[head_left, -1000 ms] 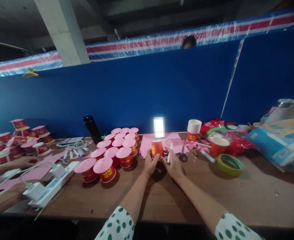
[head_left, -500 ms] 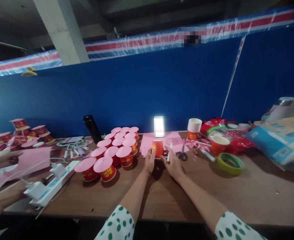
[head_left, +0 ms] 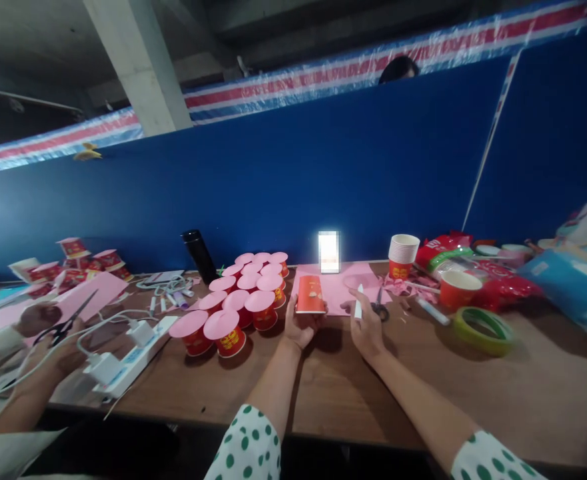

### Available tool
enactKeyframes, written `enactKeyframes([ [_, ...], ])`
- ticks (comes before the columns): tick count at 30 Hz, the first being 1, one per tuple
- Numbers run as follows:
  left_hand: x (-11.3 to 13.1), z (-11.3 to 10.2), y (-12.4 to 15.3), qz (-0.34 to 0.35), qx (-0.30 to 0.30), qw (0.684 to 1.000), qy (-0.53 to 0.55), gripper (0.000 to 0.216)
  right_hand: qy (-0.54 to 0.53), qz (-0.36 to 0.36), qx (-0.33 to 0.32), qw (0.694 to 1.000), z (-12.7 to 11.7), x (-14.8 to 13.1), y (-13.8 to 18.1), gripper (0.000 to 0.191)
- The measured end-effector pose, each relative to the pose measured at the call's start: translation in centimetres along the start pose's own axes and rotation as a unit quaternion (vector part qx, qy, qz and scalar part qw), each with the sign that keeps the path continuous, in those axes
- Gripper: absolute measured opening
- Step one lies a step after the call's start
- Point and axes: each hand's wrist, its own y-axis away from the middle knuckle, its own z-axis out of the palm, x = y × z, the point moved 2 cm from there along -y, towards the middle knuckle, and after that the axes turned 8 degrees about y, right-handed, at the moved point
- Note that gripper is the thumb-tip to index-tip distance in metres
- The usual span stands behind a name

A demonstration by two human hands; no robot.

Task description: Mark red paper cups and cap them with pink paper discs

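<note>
My left hand (head_left: 300, 327) is wrapped round a red paper cup (head_left: 310, 294), gripping it from the left and below. The cup's white rim faces down, and small gold marks show on its side. In my right hand (head_left: 370, 330) a white marker (head_left: 358, 303) points upward, a short way to the right of the cup. Pink paper sheets (head_left: 368, 280) lie on the table behind both hands. Close to my right fingers rests a pair of scissors (head_left: 382, 311). On the left stand several upturned red cups with pink paper discs (head_left: 222, 325) on top.
A co-worker's hands at the left hold dark scissors (head_left: 68, 323) and pink paper. Nearby are a white power strip (head_left: 136, 363) and a black bottle (head_left: 199, 257). Toward the right stand stacked cups (head_left: 403, 253), a single cup (head_left: 460, 293) and a green tape roll (head_left: 483, 331).
My left hand has lifted and tilted the red cup. The marker in my right hand has moved slightly away from it. The co-worker's scissors now show at the left.
</note>
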Motion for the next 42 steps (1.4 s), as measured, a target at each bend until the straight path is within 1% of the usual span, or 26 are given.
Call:
enactKeyframes([
  [2,0.1,0.1,0.2,-0.034,-0.032,0.999,0.014,0.053,0.005,0.007,-0.003,1.000,0.0,0.2,0.1,0.036],
  [4,0.1,0.1,0.2,-0.046,-0.042,0.998,0.017,0.053,0.008,0.005,-0.006,1.000,0.1,0.3,0.1,0.035],
  [12,0.0,0.2,0.0,-0.052,-0.034,0.998,0.026,0.053,0.013,0.002,0.000,1.000,0.1,0.1,0.0,0.035],
  [17,0.0,0.5,0.2,0.000,-0.004,1.000,0.007,0.044,0.002,0.007,0.027,1.000,-0.1,-0.6,-0.3,0.032],
  [21,-0.3,0.6,0.1,0.026,0.016,0.999,-0.015,0.043,0.022,-0.039,0.041,0.998,-0.3,-0.8,-0.5,0.029],
  [23,-0.5,0.4,-0.2,0.046,0.034,0.998,-0.034,0.043,0.026,-0.051,0.054,0.997,-0.5,-1.0,-0.5,0.028],
  [27,-0.9,-0.3,-0.8,0.095,0.076,0.991,-0.050,0.049,0.012,-0.027,0.063,0.998,-0.9,-1.2,-0.5,0.027],
  [32,-1.4,-0.1,-1.1,0.138,0.058,0.983,-0.102,0.061,0.005,0.012,0.057,0.998,-0.9,-1.5,-0.4,0.025],
  [38,-1.8,0.8,-0.8,0.159,0.072,0.975,-0.137,0.059,-0.004,-0.020,0.043,0.999,-1.0,-2.1,-0.3,0.019],
  [42,-1.9,0.7,-1.1,0.160,0.086,0.974,-0.137,0.054,-0.001,-0.033,0.033,0.999,-1.1,-2.6,-0.3,0.019],
])
